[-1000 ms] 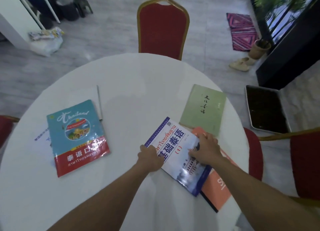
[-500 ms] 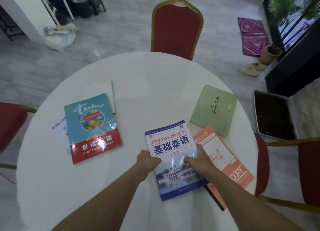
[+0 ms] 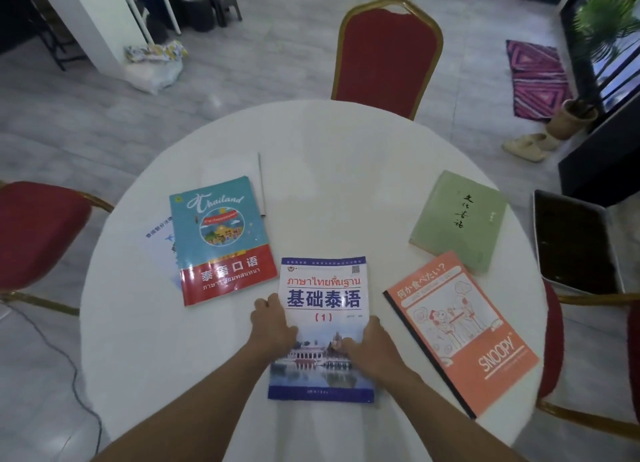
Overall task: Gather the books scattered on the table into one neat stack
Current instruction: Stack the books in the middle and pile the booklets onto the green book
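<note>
Textbook lies straight in front of you, one hand on each long edge

Your left hand (image 3: 273, 323) grips the left edge of the white-and-blue textbook (image 3: 323, 299) and your right hand (image 3: 369, 344) its right edge, hands apart with the book between them. It lies on the near side of the table (image 3: 329, 184), long axis pointing away from you. The orange Snoopy notebook (image 3: 460, 333) lies just beside your right hand, its far end slanting toward the textbook. The Thailand book (image 3: 218, 240) sits up-left of your left hand, and the green book (image 3: 457, 219) lies farthest off

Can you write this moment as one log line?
phase: gathering | left hand: holds white textbook left edge | right hand: holds right edge | stacking: not started
</note>
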A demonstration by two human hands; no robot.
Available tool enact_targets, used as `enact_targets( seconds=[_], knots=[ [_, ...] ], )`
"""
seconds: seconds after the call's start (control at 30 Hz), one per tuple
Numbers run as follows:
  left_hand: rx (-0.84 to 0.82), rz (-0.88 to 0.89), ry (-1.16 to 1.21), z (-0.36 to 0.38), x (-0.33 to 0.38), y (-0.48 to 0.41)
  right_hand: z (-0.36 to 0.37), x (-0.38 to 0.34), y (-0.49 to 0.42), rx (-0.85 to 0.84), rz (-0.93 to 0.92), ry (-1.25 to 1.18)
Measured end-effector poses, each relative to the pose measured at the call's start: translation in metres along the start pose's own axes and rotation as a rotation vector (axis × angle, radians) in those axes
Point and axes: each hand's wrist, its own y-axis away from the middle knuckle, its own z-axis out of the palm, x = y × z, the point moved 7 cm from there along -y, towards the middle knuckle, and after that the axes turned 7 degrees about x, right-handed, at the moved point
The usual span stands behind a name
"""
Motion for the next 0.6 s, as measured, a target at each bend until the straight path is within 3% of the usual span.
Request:
enact_targets(
  seconds=[0.17, 0.6],
  knots=[
    [0.013, 0.091, 0.008, 0.001, -0.005, 0.002, -0.003, -0.016, -0.004, 0.159, -0.173, 0.183],
    [0.018, 0.211, -0.204, -0.002, 0.011, 0.006, -0.012, -0.007, 0.000, 0.178, -0.256, 0.262]
  ],
)
